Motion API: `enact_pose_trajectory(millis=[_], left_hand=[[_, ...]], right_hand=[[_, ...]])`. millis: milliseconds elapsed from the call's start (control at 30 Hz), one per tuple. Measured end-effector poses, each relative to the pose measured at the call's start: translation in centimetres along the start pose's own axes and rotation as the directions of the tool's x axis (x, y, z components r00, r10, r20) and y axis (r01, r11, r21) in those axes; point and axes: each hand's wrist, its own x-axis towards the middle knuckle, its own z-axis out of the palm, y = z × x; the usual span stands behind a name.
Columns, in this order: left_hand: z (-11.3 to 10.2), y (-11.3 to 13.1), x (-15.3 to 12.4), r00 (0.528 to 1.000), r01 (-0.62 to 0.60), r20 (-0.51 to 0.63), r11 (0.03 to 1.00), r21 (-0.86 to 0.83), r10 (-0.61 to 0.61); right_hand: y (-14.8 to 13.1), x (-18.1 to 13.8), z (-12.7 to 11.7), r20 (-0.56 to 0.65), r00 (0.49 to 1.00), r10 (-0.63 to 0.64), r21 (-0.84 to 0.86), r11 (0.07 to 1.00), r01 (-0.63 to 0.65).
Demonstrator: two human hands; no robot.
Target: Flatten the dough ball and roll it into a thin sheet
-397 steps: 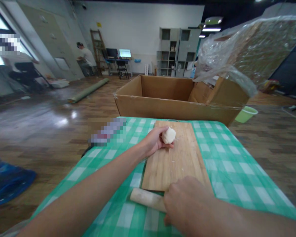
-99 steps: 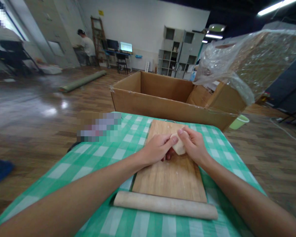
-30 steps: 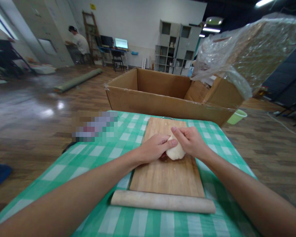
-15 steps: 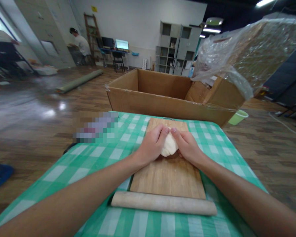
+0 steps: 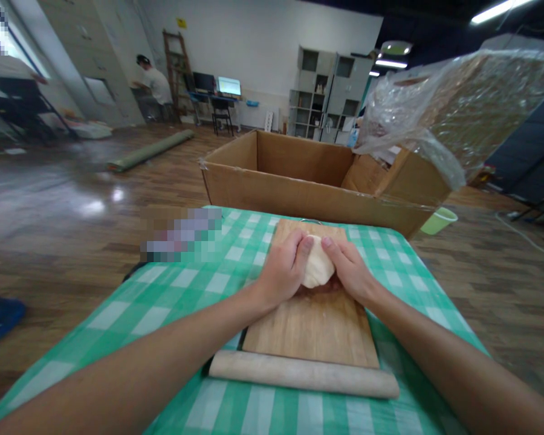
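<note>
On the cutting board [image 5: 312, 326], dough lump [image 5: 316, 269] cupped between left hand [image 5: 281, 270] and right hand [image 5: 351, 270], no clear long axis.

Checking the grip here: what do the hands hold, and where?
Both hands, left hand and right hand, cup the dough lump by its sides.

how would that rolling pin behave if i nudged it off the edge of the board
The rolling pin is a plain round cylinder lying loose on the tablecloth, so it would probably roll easily. It looks like solid wood: likely stiff and fairly heavy. It lies against the board, which may stop it rolling that way.
</note>
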Motion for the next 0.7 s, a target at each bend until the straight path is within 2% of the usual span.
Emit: enact_pose_trajectory(millis=[100,167,233,300,400,467,533,700], left_hand=[[0.1,0.1,-0.1,0.999,-0.013,0.032,0.999,0.047,0.011],[0.1,0.0,0.0,0.999,0.001,0.05,0.999,0.039,-0.003],[0.1,-0.2,0.2,0.997,0.025,0.071,1.0,-0.004,-0.025],[0.1,-0.5,0.4,0.992,0.056,0.119,0.994,-0.098,-0.044],[0.1,-1.0,0.6,0.968,0.115,0.245,0.964,-0.24,-0.055],[0.1,-1.1,0.7,0.953,0.132,0.298,0.959,-0.249,-0.054],[0.0,-1.0,0.6,0.951,0.113,0.307,0.967,-0.226,-0.039],[0.0,-0.6,0.4,0.966,0.055,0.259,0.974,-0.218,0.003]], right_hand=[[0.0,-0.1,0.1,0.02,0.999,-0.031,-0.04,0.999,0.032],[0.0,-0.2,0.1,-0.015,0.994,-0.109,-0.129,0.986,0.106],[-0.1,-0.1,0.0,-0.045,0.979,-0.197,-0.222,0.958,0.183],[0.0,-0.1,-0.1,-0.059,0.972,-0.228,-0.257,0.944,0.206],[0.4,0.0,-0.3,-0.071,0.984,-0.162,-0.202,0.969,0.144],[0.7,0.1,-0.4,-0.065,0.992,-0.112,-0.146,0.984,0.101],[0.7,0.3,-0.5,-0.051,0.993,-0.107,-0.119,0.988,0.101],[0.3,0.7,-0.6,-0.035,0.981,-0.19,-0.125,0.975,0.184]])
